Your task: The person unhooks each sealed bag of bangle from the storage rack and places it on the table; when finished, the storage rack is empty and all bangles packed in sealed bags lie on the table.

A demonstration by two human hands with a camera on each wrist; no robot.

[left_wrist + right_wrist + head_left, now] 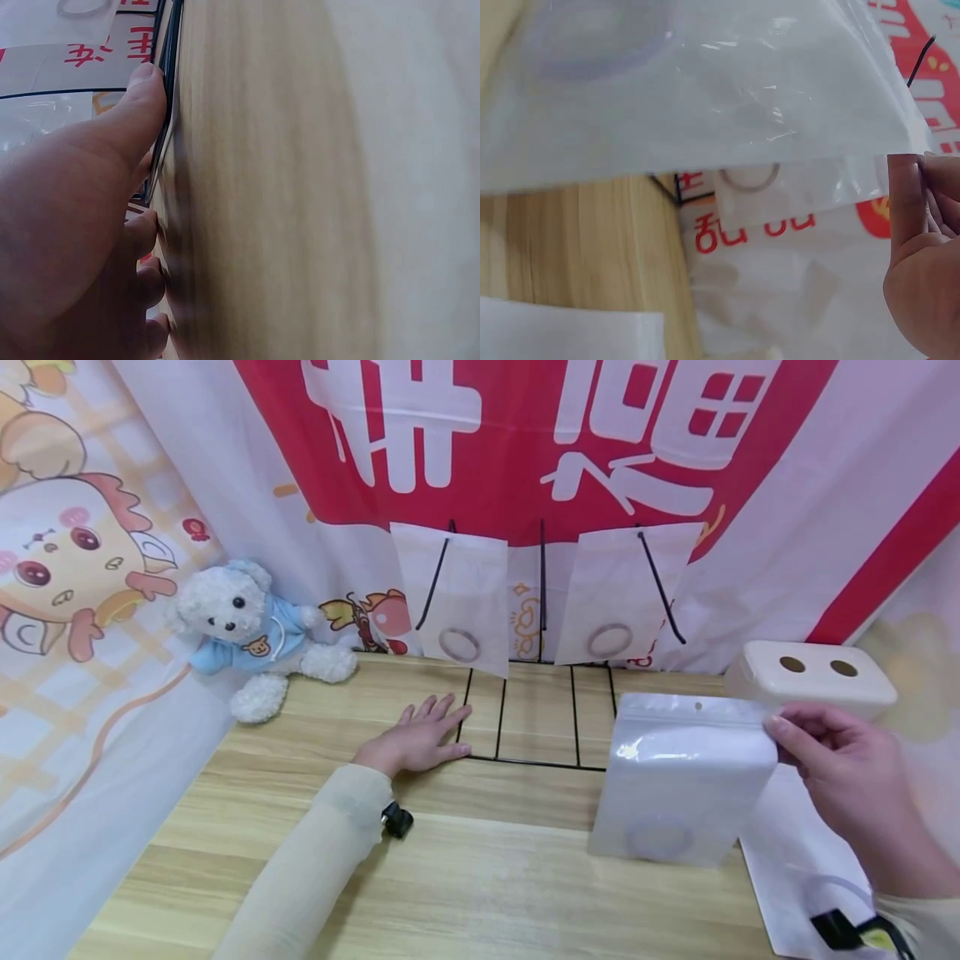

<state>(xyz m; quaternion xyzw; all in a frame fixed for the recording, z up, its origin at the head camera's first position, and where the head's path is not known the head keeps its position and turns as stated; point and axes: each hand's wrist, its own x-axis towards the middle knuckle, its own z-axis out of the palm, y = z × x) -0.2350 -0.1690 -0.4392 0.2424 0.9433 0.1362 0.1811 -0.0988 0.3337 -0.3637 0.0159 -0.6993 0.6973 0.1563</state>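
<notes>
My right hand (847, 768) pinches the upper right corner of a white zip bag (686, 785), held up over the table. A ring-shaped item shows faintly through its lower part, and a small hang hole sits in its top strip. My left hand (420, 735) lies with fingers spread on the left side of the black wire rack's base (536, 763). In the left wrist view the thumb (146, 90) rests along the black wire. Two similar bags, a left one (457, 593) and a right one (626, 593), hang from the rack's outer hooks; the middle hook (542, 577) carries no bag.
Another white bag (795, 852) lies flat on the wooden table (480, 877) at the right, partly under my right arm. A cream box with two round holes (817, 677) stands at the back right. A white teddy bear (255, 635) in blue sits at the back left, before a printed cloth.
</notes>
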